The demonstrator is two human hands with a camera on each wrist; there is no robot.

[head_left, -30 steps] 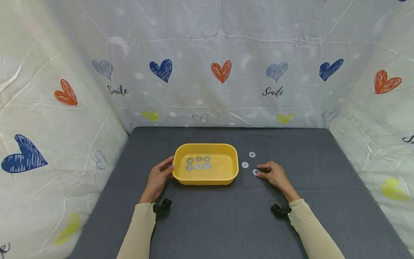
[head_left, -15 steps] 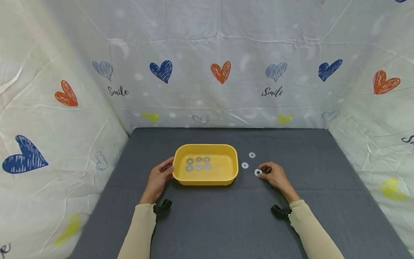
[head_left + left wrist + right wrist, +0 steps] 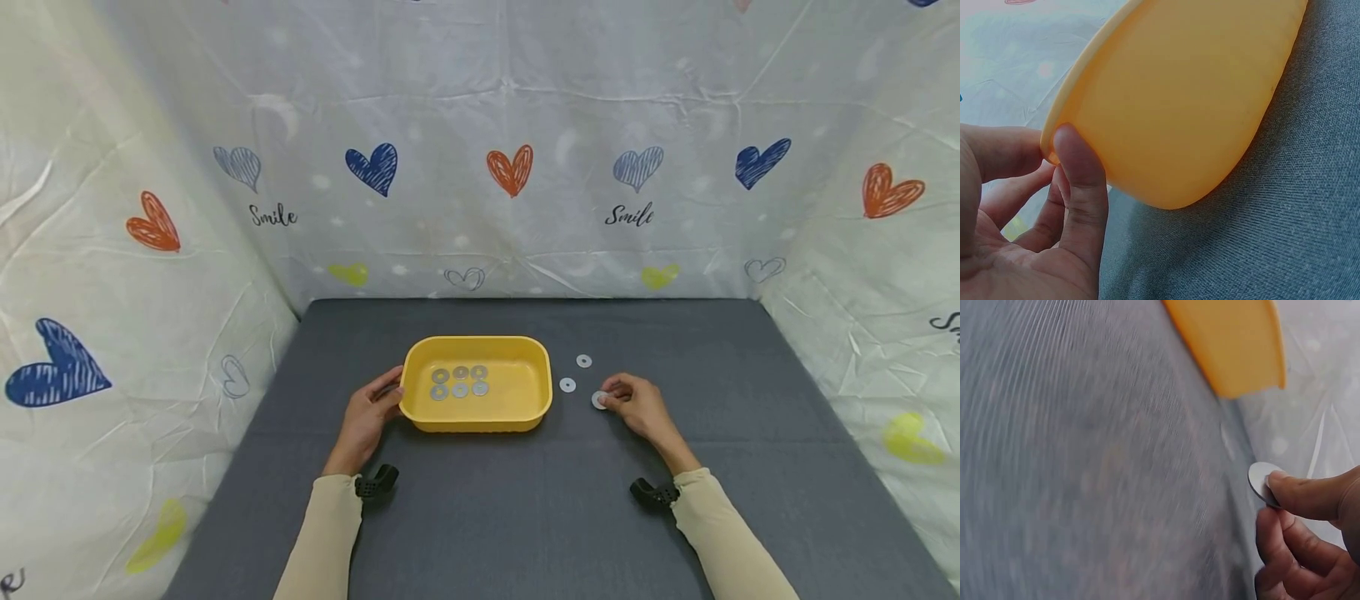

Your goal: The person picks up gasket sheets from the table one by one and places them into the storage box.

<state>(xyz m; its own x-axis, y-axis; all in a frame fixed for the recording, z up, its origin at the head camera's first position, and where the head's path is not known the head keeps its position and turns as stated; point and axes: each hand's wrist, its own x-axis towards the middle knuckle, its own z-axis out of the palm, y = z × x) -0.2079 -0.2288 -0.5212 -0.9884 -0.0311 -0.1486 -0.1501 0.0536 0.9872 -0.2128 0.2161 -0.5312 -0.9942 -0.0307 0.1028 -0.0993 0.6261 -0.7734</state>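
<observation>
A yellow plastic tray (image 3: 517,404) sits on the table, with several flat metal washers (image 3: 461,390) laid in two rows on the left of its floor. My left hand (image 3: 365,425) holds the tray's left end. In the left wrist view its thumb (image 3: 1079,162) presses the outer wall while the index finger meets the rim. To the right of the tray, my right hand (image 3: 641,412) pinches a single washer (image 3: 1262,478) between thumb and fingers. The thumb covers part of that washer in the right wrist view.
Two more washers lie on the dark grey cloth (image 3: 480,517) right of the tray, one nearer (image 3: 567,385) and one farther back (image 3: 584,361). A white curtain (image 3: 562,100) printed with hearts stands behind the table and along both sides.
The washer at my right hand has shifted slightly right from where the fingertips first touched it, and is now pinched with the thumb over it. Left hand and tray have stayed put.
</observation>
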